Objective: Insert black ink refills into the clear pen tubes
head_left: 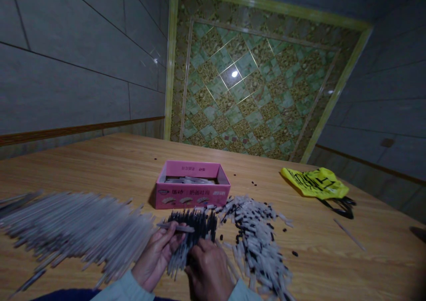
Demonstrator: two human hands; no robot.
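Note:
Between the fingers of my left hand (pixel 159 250) is a thin grey pen-like stick (pixel 178 227), lying nearly level. My right hand (pixel 208 265) is bent down over the lower right of a pile of dark-tipped sticks (pixel 196 225); its fingertips are hidden, and whatever they hold cannot be made out. Just behind that pile is an open pink box (pixel 193 197) with pale sticks inside. Left of my hands spreads a large heap of long translucent tubes (pixel 76 225). On the right lies a heap of small white caps and black bits (pixel 258 239).
A yellow bag (pixel 314 183) with black print and dark straps rests on the wooden table (pixel 133 159) at the right. One thin tube (pixel 349 234) lies nearer the front. A few black bits are scattered about. Tiled walls stand behind.

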